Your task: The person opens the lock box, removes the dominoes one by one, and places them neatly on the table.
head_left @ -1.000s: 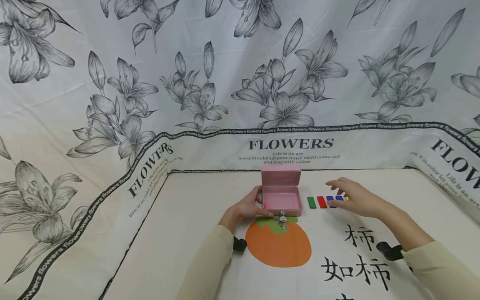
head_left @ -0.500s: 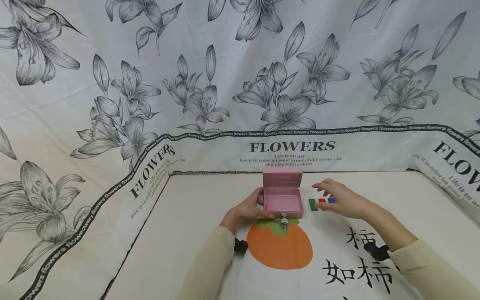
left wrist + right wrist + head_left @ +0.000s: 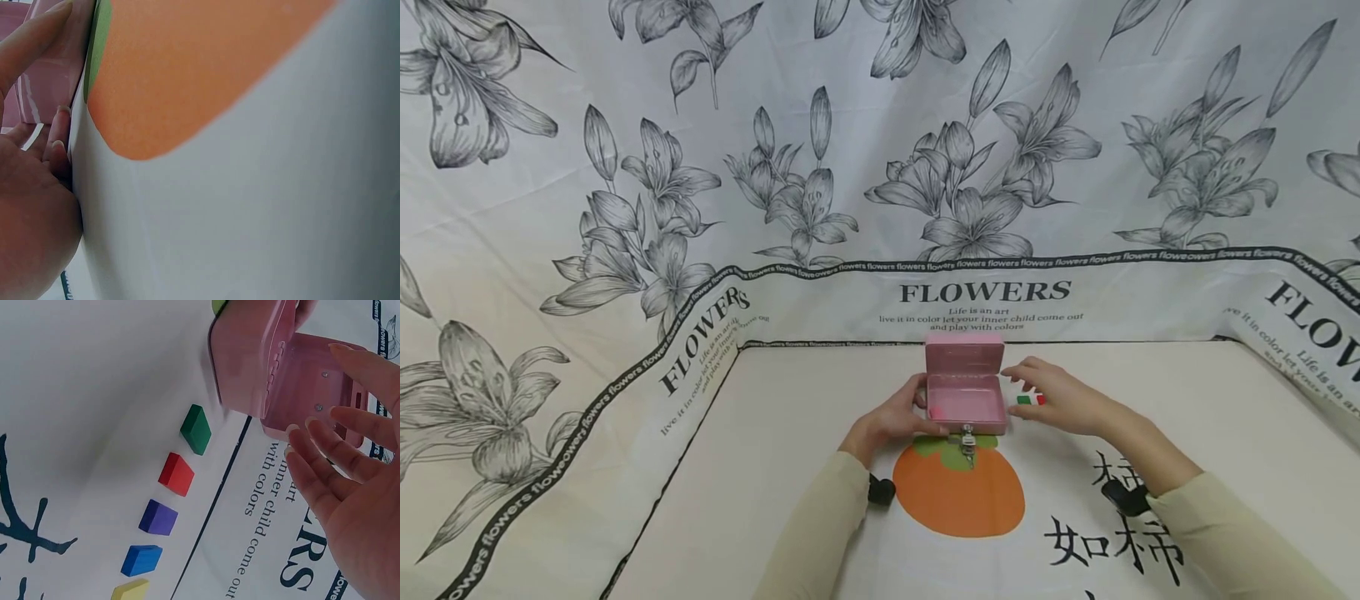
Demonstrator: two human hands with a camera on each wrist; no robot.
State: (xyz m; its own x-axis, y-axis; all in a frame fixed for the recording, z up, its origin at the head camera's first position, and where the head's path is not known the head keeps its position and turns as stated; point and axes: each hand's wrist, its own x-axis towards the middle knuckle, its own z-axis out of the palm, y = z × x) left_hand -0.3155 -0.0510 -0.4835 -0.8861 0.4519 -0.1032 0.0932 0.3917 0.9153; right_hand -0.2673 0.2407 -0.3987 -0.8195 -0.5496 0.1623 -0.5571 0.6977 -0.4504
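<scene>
A small pink metal box (image 3: 991,427) stands with its lid (image 3: 964,359) raised and its inside toward me. A small padlock with keys (image 3: 967,440) hangs at its front. My left hand (image 3: 889,419) holds the box's left side, thumb along the front wall and fingers round the side. Close to the box's right side, my right hand (image 3: 1060,400) hovers with spread fingers and nothing between them. In the right wrist view a row of blocks lies beside the box: green (image 3: 196,430), red (image 3: 177,475), purple (image 3: 158,517), blue (image 3: 142,560) and yellow (image 3: 130,590).
The white tablecloth bears an orange persimmon print (image 3: 958,492) in front of the box and black characters (image 3: 1112,542) at right. Behind the box rises a flower-printed curtain (image 3: 820,304). A little pink-red item (image 3: 936,412) shows in the box's left corner.
My right hand has moved left, from over the blue and yellow end of the block row to beside the box. The left hand has stayed on the box.
</scene>
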